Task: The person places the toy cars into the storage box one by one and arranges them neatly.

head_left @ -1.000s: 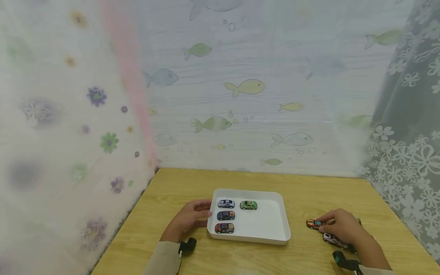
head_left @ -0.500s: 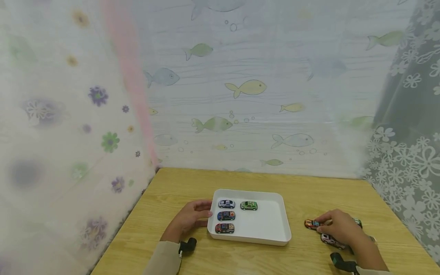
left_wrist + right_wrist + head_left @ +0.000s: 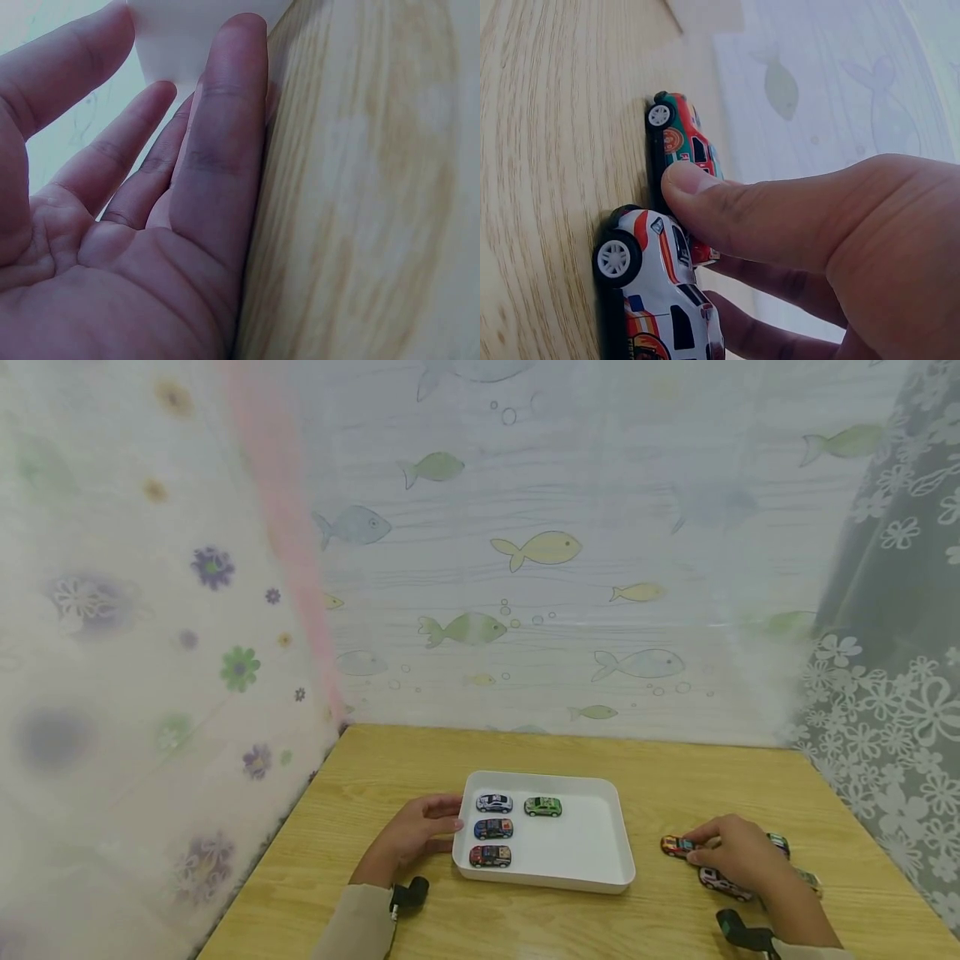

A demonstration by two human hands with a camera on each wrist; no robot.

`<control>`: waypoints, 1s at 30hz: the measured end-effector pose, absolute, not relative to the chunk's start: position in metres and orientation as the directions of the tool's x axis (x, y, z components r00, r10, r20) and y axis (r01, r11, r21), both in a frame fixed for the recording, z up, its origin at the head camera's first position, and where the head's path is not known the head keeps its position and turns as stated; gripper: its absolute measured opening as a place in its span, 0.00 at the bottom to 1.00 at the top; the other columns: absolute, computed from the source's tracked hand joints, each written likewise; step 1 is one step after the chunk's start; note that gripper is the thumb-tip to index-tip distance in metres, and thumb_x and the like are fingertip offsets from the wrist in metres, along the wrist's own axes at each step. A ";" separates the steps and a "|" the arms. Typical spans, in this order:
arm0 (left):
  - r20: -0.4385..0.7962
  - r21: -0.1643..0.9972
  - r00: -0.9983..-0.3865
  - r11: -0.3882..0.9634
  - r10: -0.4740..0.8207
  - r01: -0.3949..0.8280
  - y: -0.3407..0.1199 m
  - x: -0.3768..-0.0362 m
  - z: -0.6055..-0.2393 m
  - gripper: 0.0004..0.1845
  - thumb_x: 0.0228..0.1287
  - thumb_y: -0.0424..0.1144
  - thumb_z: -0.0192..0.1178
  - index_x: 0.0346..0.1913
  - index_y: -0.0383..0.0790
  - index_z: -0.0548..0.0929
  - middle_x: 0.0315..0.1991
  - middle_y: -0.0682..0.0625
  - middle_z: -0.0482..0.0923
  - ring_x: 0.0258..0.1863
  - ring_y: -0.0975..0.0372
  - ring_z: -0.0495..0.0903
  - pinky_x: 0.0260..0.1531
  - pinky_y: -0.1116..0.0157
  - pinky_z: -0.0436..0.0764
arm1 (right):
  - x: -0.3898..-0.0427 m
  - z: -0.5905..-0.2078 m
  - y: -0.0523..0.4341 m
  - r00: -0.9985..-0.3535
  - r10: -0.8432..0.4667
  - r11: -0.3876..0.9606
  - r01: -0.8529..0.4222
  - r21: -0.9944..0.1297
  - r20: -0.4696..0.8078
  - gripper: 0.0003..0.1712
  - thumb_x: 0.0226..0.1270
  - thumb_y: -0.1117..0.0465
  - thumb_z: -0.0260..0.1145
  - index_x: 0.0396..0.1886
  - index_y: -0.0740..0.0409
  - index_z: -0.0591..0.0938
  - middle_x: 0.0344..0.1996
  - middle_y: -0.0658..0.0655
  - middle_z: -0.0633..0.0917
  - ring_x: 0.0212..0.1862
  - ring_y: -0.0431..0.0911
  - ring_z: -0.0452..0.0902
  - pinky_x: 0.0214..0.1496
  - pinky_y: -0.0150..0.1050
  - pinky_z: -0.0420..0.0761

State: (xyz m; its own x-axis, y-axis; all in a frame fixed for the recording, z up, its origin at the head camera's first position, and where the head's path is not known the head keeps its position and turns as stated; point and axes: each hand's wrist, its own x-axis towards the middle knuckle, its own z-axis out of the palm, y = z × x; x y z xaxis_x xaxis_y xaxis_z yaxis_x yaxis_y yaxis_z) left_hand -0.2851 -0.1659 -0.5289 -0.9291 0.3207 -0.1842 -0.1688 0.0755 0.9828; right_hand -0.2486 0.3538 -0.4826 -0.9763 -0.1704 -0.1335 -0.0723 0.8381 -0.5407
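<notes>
My right hand (image 3: 738,852) pinches a red and teal toy car (image 3: 675,846) between thumb and fingers, low at the tabletop right of the tray. In the right wrist view the thumb lies against the side of that toy car (image 3: 676,139). Just in front of the hand is a white toy car with red stripes (image 3: 660,277). My left hand (image 3: 408,831) touches the left wall of a white tray (image 3: 588,839), its fingers mostly straight in the left wrist view. Inside the tray are a white car (image 3: 494,803), blue car (image 3: 493,828), dark red car (image 3: 490,857) and green car (image 3: 543,807).
Partly hidden behind my right hand and wrist are a green toy car (image 3: 780,843) and another car (image 3: 812,882). The wooden table (image 3: 420,760) meets a fish-patterned curtain (image 3: 547,635) at the back. A flowered curtain (image 3: 240,668) hangs along the left side.
My right hand has slid slightly left with the red and teal toy car, and more of the cars behind it shows. The left hand and tray stay put.
</notes>
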 end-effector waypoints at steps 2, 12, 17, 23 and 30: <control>-0.187 0.982 -0.928 0.072 0.321 -0.173 -0.166 -0.285 -0.530 0.32 0.70 0.38 0.68 0.73 0.35 0.72 0.70 0.38 0.75 0.60 0.53 0.83 0.53 0.52 0.88 | -0.248 -0.483 0.353 -0.976 -0.167 0.841 -0.069 -0.537 -0.137 0.20 0.61 0.53 0.78 0.51 0.55 0.91 0.48 0.61 0.89 0.44 0.53 0.87 0.40 0.51 0.87; -0.173 0.985 -0.928 0.036 0.331 -0.171 -0.166 -0.287 -0.531 0.32 0.70 0.36 0.68 0.73 0.33 0.71 0.70 0.37 0.74 0.60 0.53 0.82 0.55 0.52 0.87 | -0.247 -0.481 0.348 -0.977 -0.142 0.853 -0.038 -0.521 -0.161 0.21 0.62 0.52 0.78 0.52 0.54 0.90 0.47 0.59 0.89 0.44 0.53 0.87 0.39 0.51 0.87; -0.171 0.985 -0.927 0.046 0.333 -0.166 -0.166 -0.287 -0.532 0.32 0.71 0.37 0.68 0.74 0.33 0.71 0.71 0.37 0.73 0.60 0.53 0.82 0.54 0.52 0.87 | -0.248 -0.482 0.346 -0.978 -0.148 0.854 -0.050 -0.518 -0.150 0.20 0.62 0.53 0.78 0.52 0.54 0.90 0.46 0.57 0.90 0.42 0.49 0.86 0.38 0.49 0.86; -0.173 0.985 -0.926 0.054 0.336 -0.165 -0.167 -0.288 -0.532 0.32 0.71 0.38 0.68 0.74 0.34 0.71 0.72 0.37 0.72 0.61 0.53 0.82 0.55 0.52 0.87 | -0.248 -0.483 0.344 -0.978 -0.144 0.865 -0.051 -0.499 -0.150 0.19 0.63 0.52 0.77 0.53 0.52 0.90 0.47 0.57 0.90 0.41 0.48 0.86 0.37 0.49 0.86; -0.170 0.985 -0.923 0.037 0.344 -0.167 -0.166 -0.287 -0.532 0.32 0.71 0.37 0.67 0.74 0.34 0.71 0.72 0.37 0.72 0.61 0.53 0.82 0.55 0.53 0.87 | -0.246 -0.479 0.341 -0.977 -0.132 0.866 -0.032 -0.499 -0.168 0.21 0.64 0.52 0.76 0.55 0.54 0.89 0.48 0.58 0.90 0.41 0.48 0.86 0.36 0.47 0.86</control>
